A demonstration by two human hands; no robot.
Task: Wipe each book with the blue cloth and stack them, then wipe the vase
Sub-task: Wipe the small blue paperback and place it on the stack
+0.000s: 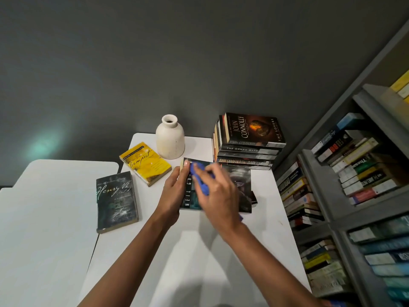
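A dark paperback (240, 185) lies flat in the middle of the white table (199, 251). My left hand (174, 191) grips its left edge, thumb on the cover. My right hand (218, 191) holds the blue cloth (200, 178) bunched against the cover; the hand is blurred. A yellow book (145, 162) and a dark "Henry VI" book (116, 200) lie to the left. A stack of several books (249, 142) stands at the back right. The white vase (170, 137) stands upright behind the dark paperback.
A grey bookshelf (332, 213) full of books runs along the right side, close to the table's edge. A second white table (44, 218) adjoins on the left. A dark wall lies behind both tables.
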